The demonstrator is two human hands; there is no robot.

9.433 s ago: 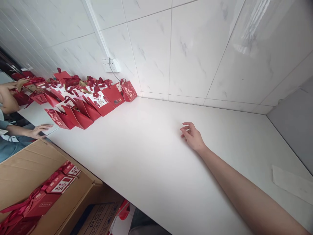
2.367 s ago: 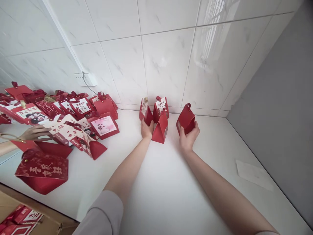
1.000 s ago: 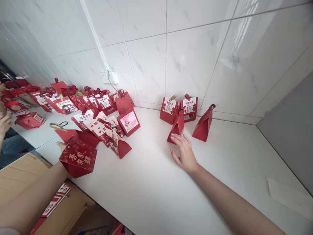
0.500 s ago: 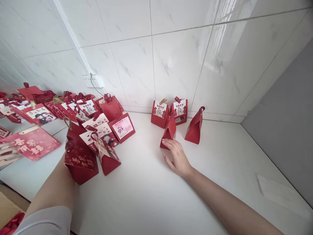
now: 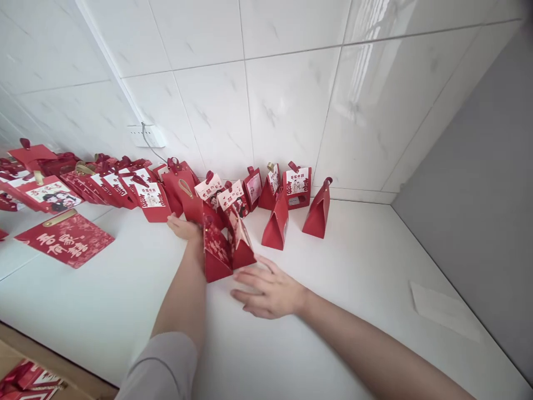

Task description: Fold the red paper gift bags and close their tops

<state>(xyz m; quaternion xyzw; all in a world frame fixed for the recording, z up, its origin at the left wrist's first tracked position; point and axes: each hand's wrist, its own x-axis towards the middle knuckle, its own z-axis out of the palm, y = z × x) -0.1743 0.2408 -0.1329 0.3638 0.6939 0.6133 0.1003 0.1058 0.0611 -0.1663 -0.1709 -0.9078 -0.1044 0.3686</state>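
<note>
My left hand (image 5: 183,228) is beside the left side of a cluster of red gift boxes, partly hidden by them, its visible digits stretched out. The cluster includes a dark red box with pale lettering (image 5: 217,250) and a box with a cream front (image 5: 244,239) at its near end. My right hand (image 5: 266,291), fingers spread and slightly blurred, is at the near right corner of the cream-fronted box. Whether it touches the box I cannot tell. Two plain-sided red boxes, one nearer (image 5: 275,222) and one farther right (image 5: 318,211), stand upright beyond it.
Many more red gift boxes (image 5: 104,183) stand along the tiled wall at left. A flat red box (image 5: 69,239) lies on the white tabletop (image 5: 137,289). A wall socket (image 5: 145,136) with a cable is behind. A cardboard carton (image 5: 79,383) with red packaging is at lower left.
The cluster beside my left arm has shifted right, against the boxes by the wall. My right hand has left the single box and come nearer. Another hand at the left edge is gone.
</note>
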